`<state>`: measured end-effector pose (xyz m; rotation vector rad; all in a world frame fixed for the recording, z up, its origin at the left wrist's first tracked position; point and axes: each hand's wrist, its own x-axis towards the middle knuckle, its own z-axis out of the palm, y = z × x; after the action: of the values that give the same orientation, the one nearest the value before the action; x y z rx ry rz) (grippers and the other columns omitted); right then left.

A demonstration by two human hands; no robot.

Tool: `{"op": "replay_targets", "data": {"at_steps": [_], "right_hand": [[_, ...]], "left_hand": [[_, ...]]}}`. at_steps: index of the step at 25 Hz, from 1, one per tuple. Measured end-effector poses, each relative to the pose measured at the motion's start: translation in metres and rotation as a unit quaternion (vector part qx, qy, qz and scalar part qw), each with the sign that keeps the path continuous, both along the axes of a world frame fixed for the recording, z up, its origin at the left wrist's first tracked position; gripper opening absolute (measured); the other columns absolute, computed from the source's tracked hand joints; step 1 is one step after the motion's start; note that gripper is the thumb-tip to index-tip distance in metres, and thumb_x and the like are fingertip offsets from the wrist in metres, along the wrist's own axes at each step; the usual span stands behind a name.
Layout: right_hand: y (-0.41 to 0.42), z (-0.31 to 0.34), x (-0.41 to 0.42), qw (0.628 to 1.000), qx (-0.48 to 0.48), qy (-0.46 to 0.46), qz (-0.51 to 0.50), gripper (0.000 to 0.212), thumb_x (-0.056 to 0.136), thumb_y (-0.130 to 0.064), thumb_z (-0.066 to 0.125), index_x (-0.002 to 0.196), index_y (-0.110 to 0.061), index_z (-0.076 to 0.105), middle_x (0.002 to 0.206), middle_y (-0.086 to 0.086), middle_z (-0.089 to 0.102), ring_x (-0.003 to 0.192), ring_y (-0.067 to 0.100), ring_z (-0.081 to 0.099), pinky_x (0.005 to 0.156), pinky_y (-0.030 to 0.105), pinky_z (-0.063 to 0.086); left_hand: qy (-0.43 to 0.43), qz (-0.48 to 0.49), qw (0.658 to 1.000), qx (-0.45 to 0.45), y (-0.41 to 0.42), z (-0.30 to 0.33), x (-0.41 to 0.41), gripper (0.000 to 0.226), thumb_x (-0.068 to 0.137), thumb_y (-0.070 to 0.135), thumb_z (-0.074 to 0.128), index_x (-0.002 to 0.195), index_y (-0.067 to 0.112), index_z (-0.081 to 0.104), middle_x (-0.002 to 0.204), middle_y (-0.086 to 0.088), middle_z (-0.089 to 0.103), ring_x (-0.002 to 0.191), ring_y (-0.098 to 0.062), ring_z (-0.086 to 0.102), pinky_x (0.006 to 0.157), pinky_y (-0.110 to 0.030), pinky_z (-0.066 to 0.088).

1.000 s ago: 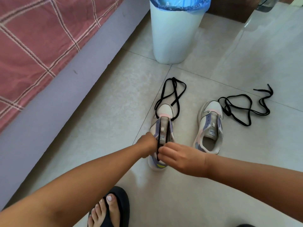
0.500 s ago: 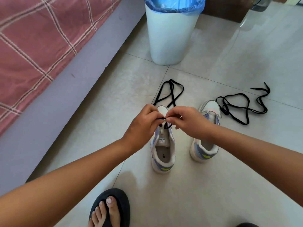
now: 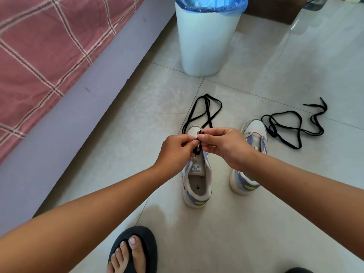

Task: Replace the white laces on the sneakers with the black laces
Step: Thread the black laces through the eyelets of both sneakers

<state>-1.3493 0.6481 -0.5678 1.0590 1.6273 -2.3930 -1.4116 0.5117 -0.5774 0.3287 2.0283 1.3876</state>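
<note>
A bed (image 3: 49,56) with a red checked cover is filling the space far to the left of the left sneaker (image 3: 197,180), its grey base running diagonally along the pale tiled floor (image 3: 137,115). A white bin (image 3: 204,40) with a blue liner is standing well beyond the left sneaker's toe. The person's two forearms are reaching in from the bottom corners and meeting above the front of the left sneaker.

The left sneaker is sitting upright on the floor, heel toward the camera, its tongue label showing. The right sneaker (image 3: 250,154) is sitting just beside it on the right, partly hidden under the right forearm. A foot in a dark flip-flop (image 3: 134,251) is resting on the floor nearer than the left sneaker's heel.

A loose black lace (image 3: 291,125) is lying in loops on the floor, right of the left sneaker and touching the right sneaker's toe. Another black lace (image 3: 204,113) is trailing from the left sneaker's toe out across the floor.

The left hand (image 3: 175,152) is pinching this lace over the left sneaker's front eyelets. The right hand (image 3: 224,144) is pinching the same lace between thumb and forefinger, fingertips nearly touching the left hand's.
</note>
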Motion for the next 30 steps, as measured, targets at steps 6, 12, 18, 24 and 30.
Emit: {"op": "replay_targets", "data": {"at_steps": [6, 12, 18, 24, 30], "right_hand": [[-0.002, -0.002, 0.0, 0.999, 0.032, 0.003, 0.023, 0.009, 0.078, -0.005, 0.072, 0.084, -0.01, 0.07, 0.069, 0.0, 0.068, 0.065, 0.011, 0.061, 0.072, 0.025, 0.05], [-0.003, -0.007, 0.002, 0.993, 0.105, 0.04, 0.043, 0.006, 0.082, -0.008, 0.069, 0.081, -0.014, 0.069, 0.068, -0.008, 0.07, 0.066, 0.001, 0.063, 0.067, 0.016, 0.049], [-0.026, 0.007, 0.018, 0.961, 0.242, 0.102, 0.086, 0.018, 0.086, -0.004, 0.063, 0.078, -0.02, 0.062, 0.075, -0.003, 0.068, 0.073, 0.007, 0.064, 0.076, 0.022, 0.053], [-0.044, 0.023, 0.061, 0.862, 0.448, 0.212, 0.108, 0.004, 0.085, -0.004, 0.063, 0.086, -0.001, 0.066, 0.079, 0.003, 0.068, 0.071, 0.015, 0.063, 0.069, 0.029, 0.051], [-0.082, 0.071, 0.088, 0.855, 0.416, 0.249, 0.182, 0.079, 0.105, -0.03, 0.012, 0.049, -0.021, 0.068, 0.056, -0.012, 0.065, 0.053, -0.006, 0.061, 0.07, -0.01, 0.026]], "left_hand": [[0.025, -0.026, 0.999, -0.03, -0.001, -0.002, 0.001, 0.019, 0.091, 0.016, 0.06, 0.08, 0.029, 0.068, 0.075, 0.006, 0.068, 0.065, -0.005, 0.061, 0.059, -0.015, 0.047], [0.089, -0.086, 0.989, -0.076, -0.006, -0.011, 0.001, 0.03, 0.086, 0.031, 0.065, 0.115, 0.026, 0.061, 0.104, 0.008, 0.054, 0.101, -0.007, 0.053, 0.08, -0.013, 0.042], [0.18, -0.154, 0.947, -0.215, 0.018, -0.036, 0.006, 0.042, 0.083, 0.029, 0.063, 0.122, 0.017, 0.051, 0.126, -0.003, 0.052, 0.129, -0.026, 0.036, 0.101, -0.042, 0.036], [0.218, -0.275, 0.917, -0.19, 0.005, -0.063, -0.008, 0.041, 0.091, 0.017, 0.058, 0.132, 0.018, 0.053, 0.151, 0.001, 0.032, 0.141, -0.017, 0.022, 0.111, -0.03, 0.023], [0.214, -0.204, 0.945, -0.138, 0.003, -0.073, 0.002, 0.038, 0.087, 0.02, 0.064, 0.124, 0.016, 0.061, 0.146, 0.001, 0.039, 0.14, -0.017, 0.025, 0.105, -0.027, 0.03]]}}
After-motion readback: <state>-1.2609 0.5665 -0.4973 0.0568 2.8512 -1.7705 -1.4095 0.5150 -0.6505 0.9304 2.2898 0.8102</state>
